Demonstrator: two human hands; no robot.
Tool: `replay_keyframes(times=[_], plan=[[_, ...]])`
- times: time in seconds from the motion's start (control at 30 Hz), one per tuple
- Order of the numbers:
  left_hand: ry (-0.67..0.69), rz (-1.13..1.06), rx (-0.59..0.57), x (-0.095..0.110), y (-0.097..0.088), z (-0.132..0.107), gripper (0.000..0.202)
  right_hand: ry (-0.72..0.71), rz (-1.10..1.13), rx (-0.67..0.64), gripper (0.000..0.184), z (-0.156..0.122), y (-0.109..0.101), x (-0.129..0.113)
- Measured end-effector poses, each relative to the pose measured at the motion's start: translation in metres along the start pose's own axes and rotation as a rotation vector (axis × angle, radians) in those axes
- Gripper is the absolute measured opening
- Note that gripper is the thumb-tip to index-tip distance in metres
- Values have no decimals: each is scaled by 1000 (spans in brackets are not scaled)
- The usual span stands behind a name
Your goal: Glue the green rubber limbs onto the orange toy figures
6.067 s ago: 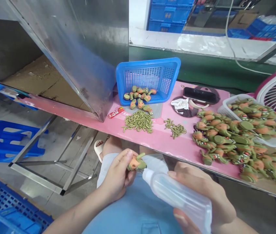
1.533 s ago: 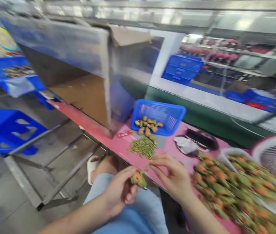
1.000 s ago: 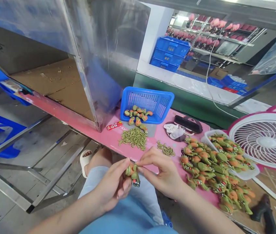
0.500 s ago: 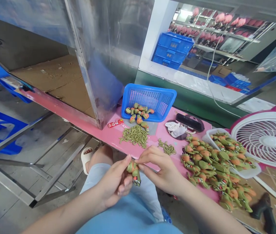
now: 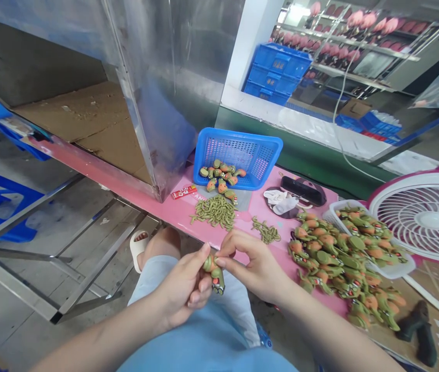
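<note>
My left hand [image 5: 188, 289] is closed around a small green and orange crocodile-like figurine [image 5: 217, 281], held over my lap just off the table's front edge. My right hand [image 5: 248, 263] pinches with thumb and fingertips against the figurine's upper right side; whatever lies between those fingertips is hidden. Beyond my hands lie a larger pile of thin green curved pieces [image 5: 215, 211] and a smaller green pile [image 5: 266, 230]. A blue basket [image 5: 268, 157], tipped on its side, has several similar figurines [image 5: 223, 175] at its mouth.
At the right are a heap of figurines [image 5: 328, 258], a white basket [image 5: 405, 271] full of more, a fan [image 5: 432, 219] and dark tool-like objects [image 5: 417, 330]. A red packet [image 5: 184, 192] and a black case [image 5: 302, 191] lie on the pink table [image 5: 173, 214]. A metal cabinet [image 5: 188, 77] rises at left.
My right fingertips have shifted slightly against the figurine, their knuckles more bent. The left hand keeps its hold. The camera view has shifted a little.
</note>
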State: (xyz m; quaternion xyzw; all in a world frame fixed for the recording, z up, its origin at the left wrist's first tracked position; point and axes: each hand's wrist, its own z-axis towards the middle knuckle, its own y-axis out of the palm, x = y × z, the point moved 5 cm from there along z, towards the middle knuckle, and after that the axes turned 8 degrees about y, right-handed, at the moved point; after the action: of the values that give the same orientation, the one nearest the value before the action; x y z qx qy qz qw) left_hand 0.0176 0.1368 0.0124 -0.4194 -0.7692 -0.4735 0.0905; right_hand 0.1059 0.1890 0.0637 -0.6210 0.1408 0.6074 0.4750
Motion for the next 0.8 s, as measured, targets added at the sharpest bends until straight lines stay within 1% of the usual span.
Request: replay_keyframes(times=[0.2,0.37,0.47,0.6,0.63,0.67,0.77,0.8], plan=[[-32,-5,-9,-5,-1,-1,47,5,-11,-2,21,-3,0,-1],[-43,-6,-7,-6,-3,0,49,20,21,7,17,-8,2,2],[-41,-2,-7,-4,-4,1,49,2,24,26,15,-7,3,4],[-29,11,-37,-1,-1,1,45,-55,-60,26,13,-7,3,1],[-19,14,-46,-1,0,1,44,-72,-82,57,9,-9,1,-1],[-5,16,-54,0,0,0,44,-86,-92,115,6,-11,-2,-3],[44,-9,-113,3,1,0,39,-85,-13,398,17,-26,-12,-3],[62,-33,-143,3,1,0,38,-65,34,455,18,-31,-13,-1]])
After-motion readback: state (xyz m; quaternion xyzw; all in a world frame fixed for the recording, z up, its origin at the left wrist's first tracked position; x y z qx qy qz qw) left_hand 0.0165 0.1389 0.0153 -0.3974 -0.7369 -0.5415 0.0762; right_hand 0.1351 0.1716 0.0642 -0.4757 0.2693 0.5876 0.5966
